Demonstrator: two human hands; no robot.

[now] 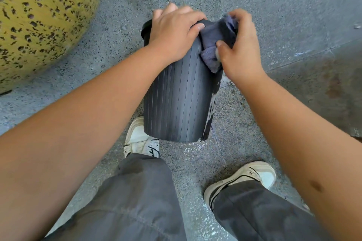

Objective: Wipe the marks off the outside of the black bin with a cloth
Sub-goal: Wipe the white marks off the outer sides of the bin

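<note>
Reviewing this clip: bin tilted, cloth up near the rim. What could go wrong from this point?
1. The black bin is tilted and steadied only by the left hand at its rim; a hard wipe could make it slip or roll.
2. The white marks run down the lower right side, while the right hand holds the cloth near the top, so they may get missed.
3. The bin's base hangs by the left shoe and might drop onto it.

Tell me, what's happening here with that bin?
A person is cleaning a black bin that stands on the stone floor between their feet. The left hand holds the bin's top edge to steady it, while the right hand presses a grey cloth against the upper right side. Pale marks still show lower down on the bin's right side, so the job isn't finished.
</note>
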